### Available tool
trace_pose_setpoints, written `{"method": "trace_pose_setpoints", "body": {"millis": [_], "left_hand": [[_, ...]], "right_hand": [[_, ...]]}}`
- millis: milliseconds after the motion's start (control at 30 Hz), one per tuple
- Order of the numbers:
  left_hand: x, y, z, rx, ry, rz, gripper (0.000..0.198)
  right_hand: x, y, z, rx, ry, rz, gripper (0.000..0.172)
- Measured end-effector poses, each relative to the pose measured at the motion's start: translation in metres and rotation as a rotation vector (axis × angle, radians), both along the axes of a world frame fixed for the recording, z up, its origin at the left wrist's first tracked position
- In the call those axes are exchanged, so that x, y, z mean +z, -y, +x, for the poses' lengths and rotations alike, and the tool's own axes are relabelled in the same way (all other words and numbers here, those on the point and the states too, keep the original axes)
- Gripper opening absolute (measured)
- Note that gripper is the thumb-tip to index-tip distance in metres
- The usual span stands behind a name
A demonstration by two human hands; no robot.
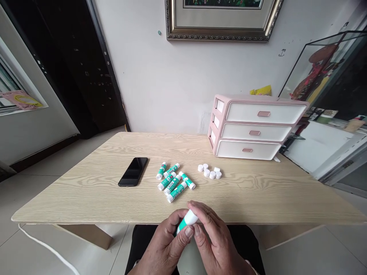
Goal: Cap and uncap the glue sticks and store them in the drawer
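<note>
Over the table's front edge, my left hand point(169, 244) is wrapped round the green body of a glue stick point(187, 221). The stick is tilted, its white capped end up and to the right. My right hand point(213, 236) has its fingers and thumb on that white end; they cover part of it. Beyond my hands, several green-and-white glue sticks point(172, 185) lie in a loose group on the tabletop. To their right is a cluster of several small white caps point(212, 174), apart from the sticks.
A black phone point(133, 172) lies left of the glue sticks on the wooden table point(94, 191). At the back right stands a pink and white drawer unit point(255, 131) with a yellow packet point(262, 90) behind its top. A white cable point(48, 248) hangs at the left.
</note>
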State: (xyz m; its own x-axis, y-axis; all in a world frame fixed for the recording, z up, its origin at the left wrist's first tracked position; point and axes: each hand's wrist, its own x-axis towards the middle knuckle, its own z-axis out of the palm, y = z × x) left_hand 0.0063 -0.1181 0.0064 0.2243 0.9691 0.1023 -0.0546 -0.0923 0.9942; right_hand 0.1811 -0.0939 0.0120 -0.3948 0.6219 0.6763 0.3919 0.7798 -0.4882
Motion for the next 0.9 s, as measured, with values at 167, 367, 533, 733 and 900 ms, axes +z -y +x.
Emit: {"method": "trace_pose_setpoints", "body": {"millis": [167,367,533,733,900], "left_hand": [[-0.003,0.003,0.001,-0.042,0.060,-0.133,0.044],[0.000,0.001,-0.004,0.188,0.030,-0.143,0.058],[-0.006,-0.009,-0.025,0.384,0.024,-0.089,0.060],[-0.009,-0.028,-0.056,0.499,0.091,-0.087,0.054],[-0.007,-0.041,-0.067,0.553,0.082,-0.074,0.049]], "right_hand": [[-0.002,-0.002,-0.003,0.073,0.020,0.035,0.054],[-0.019,-0.003,-0.003,0.113,0.053,0.000,0.056],[-0.048,-0.028,0.015,-0.059,-0.017,-0.155,0.040],[-0.066,-0.063,0.032,-0.321,-0.077,-0.221,0.029],[-0.065,-0.063,0.028,-0.381,-0.038,-0.187,0.029]]}}
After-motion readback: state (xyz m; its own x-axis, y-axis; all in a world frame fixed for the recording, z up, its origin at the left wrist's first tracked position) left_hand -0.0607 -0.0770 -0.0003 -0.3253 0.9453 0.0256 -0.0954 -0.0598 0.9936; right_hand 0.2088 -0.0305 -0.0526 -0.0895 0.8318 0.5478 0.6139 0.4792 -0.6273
